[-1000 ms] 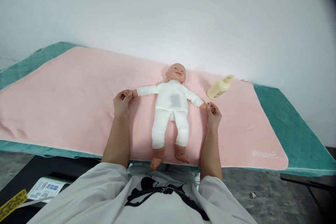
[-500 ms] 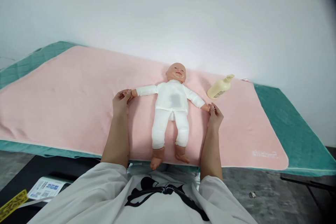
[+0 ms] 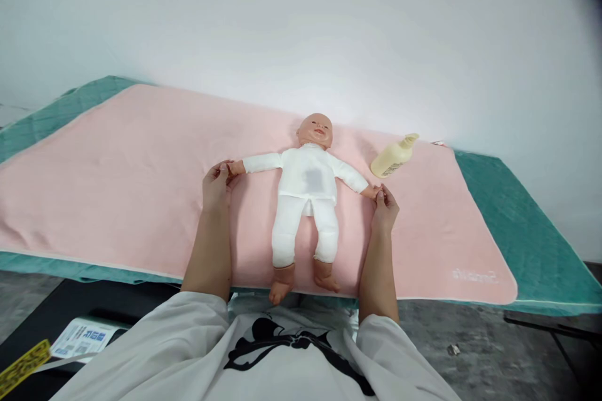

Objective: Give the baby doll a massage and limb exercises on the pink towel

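Note:
A baby doll (image 3: pixel 308 175) in a white top and trousers lies on its back on a pink mat (image 3: pixel 141 182), head toward the wall and bare feet at the near edge. Its arms are stretched out to both sides. My left hand (image 3: pixel 217 182) pinches the doll's hand at the left, thumb and fingers closed round it. On the other side, my right hand (image 3: pixel 386 207) holds the doll's other hand between thumb and fingers. A pale yellow pump bottle (image 3: pixel 394 156) lies tilted on the mat just beyond my right hand.
Under the pink mat, a green quilted cover (image 3: pixel 522 225) shows at both ends. A white wall (image 3: pixel 301 31) stands behind. Below left, a white package with printed labels (image 3: pixel 84 338) rests on a black surface. A small object (image 3: pixel 453 349) lies on the grey floor.
Both hands keep hold of the doll's hands. My right fingers have shifted very slightly; the doll and the bottle stay in place.

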A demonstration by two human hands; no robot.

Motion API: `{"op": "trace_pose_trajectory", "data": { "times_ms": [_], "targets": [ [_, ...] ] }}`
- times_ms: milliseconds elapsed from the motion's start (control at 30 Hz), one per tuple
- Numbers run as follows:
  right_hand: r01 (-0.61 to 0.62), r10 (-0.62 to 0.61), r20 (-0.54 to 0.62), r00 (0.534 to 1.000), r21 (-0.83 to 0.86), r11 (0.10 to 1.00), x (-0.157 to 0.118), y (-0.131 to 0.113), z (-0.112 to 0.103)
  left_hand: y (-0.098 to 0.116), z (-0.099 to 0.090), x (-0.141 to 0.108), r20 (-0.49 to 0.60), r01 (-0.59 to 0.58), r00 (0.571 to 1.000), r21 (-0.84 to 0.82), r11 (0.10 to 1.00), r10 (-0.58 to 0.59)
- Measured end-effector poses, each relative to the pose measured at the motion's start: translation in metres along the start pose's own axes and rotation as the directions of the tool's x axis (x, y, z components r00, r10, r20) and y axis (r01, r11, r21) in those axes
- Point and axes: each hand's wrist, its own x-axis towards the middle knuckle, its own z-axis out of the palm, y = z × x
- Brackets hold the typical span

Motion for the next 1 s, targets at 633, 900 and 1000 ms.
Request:
{"op": "trace_pose_trajectory", "data": {
  "times_ms": [633, 900, 1000],
  "targets": [
    [-0.075, 0.074, -0.015, 0.997, -0.096, 0.993, -0.006, -0.016, 0.006, -0.008, -0.006, 0.004, 0.061, -0.122, 0.991, -0.004, 0.992, 0.122],
    [-0.002, -0.002, -0.034, 0.999, -0.114, 0.993, -0.005, -0.011, 0.004, -0.003, -0.002, -0.001, 0.039, -0.102, 0.994, 0.010, 0.995, 0.101],
    [0.008, -0.012, -0.032, 0.999, -0.125, 0.992, -0.004, -0.010, 0.003, -0.004, -0.002, 0.000, 0.039, -0.100, 0.994, 0.007, 0.995, 0.099]
  ]
}}
